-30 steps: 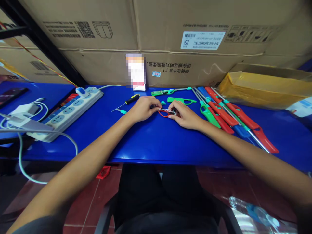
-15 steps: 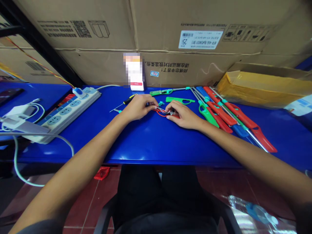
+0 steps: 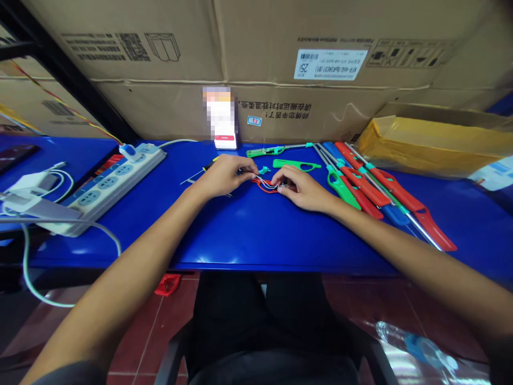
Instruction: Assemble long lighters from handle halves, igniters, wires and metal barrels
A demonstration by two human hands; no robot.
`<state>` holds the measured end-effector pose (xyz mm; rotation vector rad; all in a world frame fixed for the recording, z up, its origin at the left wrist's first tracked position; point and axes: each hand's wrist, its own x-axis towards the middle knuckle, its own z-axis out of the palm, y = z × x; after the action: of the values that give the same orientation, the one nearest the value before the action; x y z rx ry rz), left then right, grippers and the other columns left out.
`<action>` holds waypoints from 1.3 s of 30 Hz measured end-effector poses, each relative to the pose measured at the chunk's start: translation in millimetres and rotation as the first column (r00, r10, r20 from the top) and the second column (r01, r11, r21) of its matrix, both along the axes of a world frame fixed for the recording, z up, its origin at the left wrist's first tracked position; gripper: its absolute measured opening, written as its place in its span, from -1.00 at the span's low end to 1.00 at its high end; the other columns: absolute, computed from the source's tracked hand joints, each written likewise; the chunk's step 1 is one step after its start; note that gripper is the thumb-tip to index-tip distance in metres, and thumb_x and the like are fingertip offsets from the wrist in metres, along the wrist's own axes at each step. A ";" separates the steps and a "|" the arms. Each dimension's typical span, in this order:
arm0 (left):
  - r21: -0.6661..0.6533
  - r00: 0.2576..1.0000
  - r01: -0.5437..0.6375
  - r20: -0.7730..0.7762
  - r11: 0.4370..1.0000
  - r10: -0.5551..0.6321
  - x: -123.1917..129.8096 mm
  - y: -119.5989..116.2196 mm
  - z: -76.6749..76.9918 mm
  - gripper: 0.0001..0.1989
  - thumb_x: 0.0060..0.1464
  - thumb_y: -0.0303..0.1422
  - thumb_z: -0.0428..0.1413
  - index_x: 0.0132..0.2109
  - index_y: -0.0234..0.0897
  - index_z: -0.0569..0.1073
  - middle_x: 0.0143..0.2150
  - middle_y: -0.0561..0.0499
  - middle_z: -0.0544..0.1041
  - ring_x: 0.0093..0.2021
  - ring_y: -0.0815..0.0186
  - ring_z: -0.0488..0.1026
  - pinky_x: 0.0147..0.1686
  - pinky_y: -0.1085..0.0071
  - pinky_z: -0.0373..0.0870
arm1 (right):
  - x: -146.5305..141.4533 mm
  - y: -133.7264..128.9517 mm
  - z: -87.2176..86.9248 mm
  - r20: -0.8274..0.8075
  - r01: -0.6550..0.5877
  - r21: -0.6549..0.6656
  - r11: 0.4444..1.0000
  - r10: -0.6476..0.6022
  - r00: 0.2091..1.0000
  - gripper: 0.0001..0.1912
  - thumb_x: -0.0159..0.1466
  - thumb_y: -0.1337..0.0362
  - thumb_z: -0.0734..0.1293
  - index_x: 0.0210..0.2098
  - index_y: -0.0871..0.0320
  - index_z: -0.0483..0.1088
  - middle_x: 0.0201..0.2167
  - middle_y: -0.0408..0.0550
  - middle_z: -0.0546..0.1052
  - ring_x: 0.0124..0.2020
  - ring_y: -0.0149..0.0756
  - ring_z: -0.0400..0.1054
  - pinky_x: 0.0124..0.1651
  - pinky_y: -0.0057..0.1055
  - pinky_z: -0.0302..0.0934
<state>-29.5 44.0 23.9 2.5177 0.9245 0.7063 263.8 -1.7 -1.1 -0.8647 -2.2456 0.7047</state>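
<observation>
Thin white wires (image 3: 262,182) run between my two hands above an opened red lighter casing (image 3: 269,189). My left hand (image 3: 229,175) is closed, pinching the wires' left end between thumb and fingertips. At their right end my right hand (image 3: 302,187) is closed on the wires, its fingers hiding part of the casing. Just behind my fingers lies a small teal plastic part (image 3: 264,170). A green casing half (image 3: 295,165) and an opened green lighter (image 3: 264,152) lie farther back. Beside my left hand is a screwdriver (image 3: 196,177), its handle partly covered.
Several long red, green and blue lighters (image 3: 377,187) are piled at the right, near a yellow-taped cardboard box (image 3: 433,147). A phone (image 3: 225,120) leans against the large carton (image 3: 160,107). A power strip (image 3: 105,184) with cables lies on the blue table (image 3: 240,235) at left.
My right fingers have shifted slightly on the wires, and the dark metal part seen by them before is now mostly hidden. My left hand stays nearly in place.
</observation>
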 end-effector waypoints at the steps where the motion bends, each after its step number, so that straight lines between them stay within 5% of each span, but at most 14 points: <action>1: -0.007 1.000 0.005 0.000 1.000 -0.005 -0.6 0.3 0.1 -0.82 0.39 -0.28 0.24 -0.01 -0.20 0.73 -0.10 -0.05 0.83 -0.13 0.20 0.74 -0.05 0.29 0.56 | -0.3 0.3 0.0 -0.012 0.005 -0.020 1.000 -0.005 1.000 -0.87 0.48 0.32 0.35 -0.01 0.04 0.50 -0.02 0.02 0.57 -0.02 -0.06 0.48 0.08 -0.05 0.40; 7: -0.005 1.000 0.004 -0.012 1.000 -0.004 -3.6 3.0 -0.4 -0.83 0.37 -0.33 0.27 0.00 -0.18 0.76 -0.04 -0.06 0.84 -0.07 0.17 0.75 0.00 0.27 0.57 | -0.6 1.4 1.8 -0.044 0.034 -0.131 0.991 -0.041 0.998 -0.83 0.44 0.26 0.44 0.01 0.03 0.52 -0.06 -0.02 0.60 -0.10 -0.11 0.48 0.03 -0.09 0.42; 25: 0.007 0.992 0.107 -0.075 0.994 -0.106 -7.4 -2.2 9.1 -0.81 0.38 -0.28 0.27 -0.02 -0.12 0.79 -0.06 -0.04 0.83 -0.09 0.16 0.75 -0.04 0.24 0.55 | 5.7 8.4 -2.9 0.004 -0.073 -0.039 0.997 0.073 0.997 -0.75 0.43 0.42 0.34 0.02 -0.01 0.52 0.01 0.00 0.61 0.05 -0.04 0.49 0.21 0.06 0.41; 39: 0.046 0.989 0.125 -0.081 0.991 -0.121 -3.7 -0.5 4.6 -0.82 0.38 -0.29 0.27 0.00 -0.10 0.78 -0.05 -0.03 0.82 -0.07 0.16 0.73 0.00 0.24 0.56 | -3.3 8.8 -2.4 -0.010 -0.032 -0.063 0.997 0.031 0.999 -0.75 0.45 0.40 0.30 0.04 -0.02 0.50 -0.04 -0.03 0.56 0.00 -0.09 0.48 0.15 -0.05 0.37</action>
<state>-33.2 43.5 28.5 2.6379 0.7774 0.6048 260.5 7.1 -3.6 -0.8560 -2.2439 0.7968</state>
